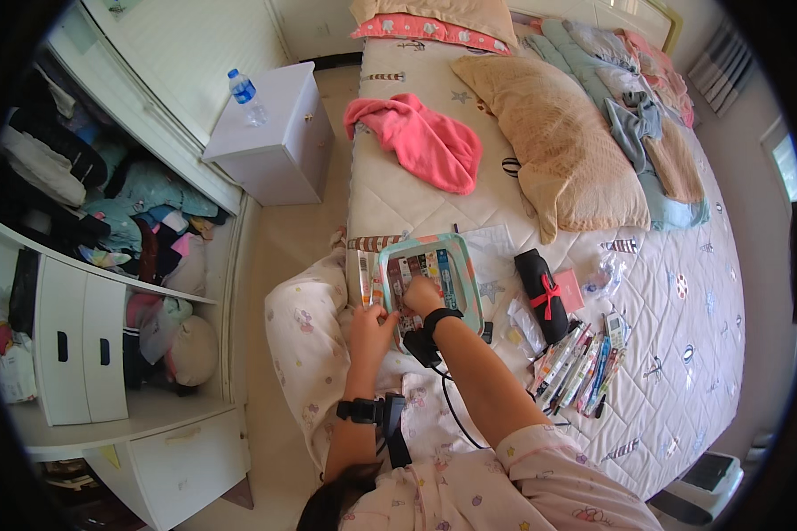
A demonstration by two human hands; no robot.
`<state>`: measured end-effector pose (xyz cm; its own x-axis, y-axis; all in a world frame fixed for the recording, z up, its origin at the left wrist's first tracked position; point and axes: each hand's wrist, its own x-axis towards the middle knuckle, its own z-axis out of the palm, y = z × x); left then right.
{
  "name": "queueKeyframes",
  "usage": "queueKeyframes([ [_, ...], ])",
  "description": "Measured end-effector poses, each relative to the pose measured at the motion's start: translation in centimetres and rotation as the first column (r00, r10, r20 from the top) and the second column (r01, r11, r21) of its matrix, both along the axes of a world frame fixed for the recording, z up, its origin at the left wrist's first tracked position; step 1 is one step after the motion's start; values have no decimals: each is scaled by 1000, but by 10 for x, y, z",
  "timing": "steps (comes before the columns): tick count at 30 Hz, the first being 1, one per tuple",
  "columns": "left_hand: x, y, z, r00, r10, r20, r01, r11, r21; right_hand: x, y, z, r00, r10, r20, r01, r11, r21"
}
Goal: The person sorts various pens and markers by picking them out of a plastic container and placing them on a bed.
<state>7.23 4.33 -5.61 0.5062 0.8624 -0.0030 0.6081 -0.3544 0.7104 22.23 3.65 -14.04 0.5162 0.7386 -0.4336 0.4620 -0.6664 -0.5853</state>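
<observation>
A mint-and-pink patterned rectangular tray (476, 292) rests on the bed beside my knee. Several slim packets (445, 272) stand in a row inside it. My right hand (424, 296) reaches into the tray, its fingers bent down among the packets; what they touch is hidden. Along the tray's left side, my left hand (372, 328) has its fingers at slim pen-like packages (364, 275), partly hidden by the tray's edge; its grip is unclear. Black straps with small devices circle both wrists.
Several pens in wrappers (578, 365) lie at right beside a black roll with a red ribbon (543, 295), a pink card (566, 291) and crumpled clear plastic (604, 275). A pink cloth (425, 143) and tan pillow (564, 146) lie beyond. A bottle (246, 96) stands on the nightstand (259, 143).
</observation>
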Motion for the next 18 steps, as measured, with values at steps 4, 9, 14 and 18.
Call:
queueKeyframes([
  [4,0,0,-1,999,10,38,-11,1000,29,1,0,31,983,-34,-182,32,999,-10],
  [9,-18,10,0,952,52,303,9,981,-194,7,-15,87,881,-58,-470,188,954,235],
  [14,-20,1,92,767,323,554,169,731,-661,8,-64,152,900,-77,-428,286,846,449],
  [18,-18,-6,114,653,250,715,319,765,-559,-25,-76,185,803,37,-595,381,736,560],
])
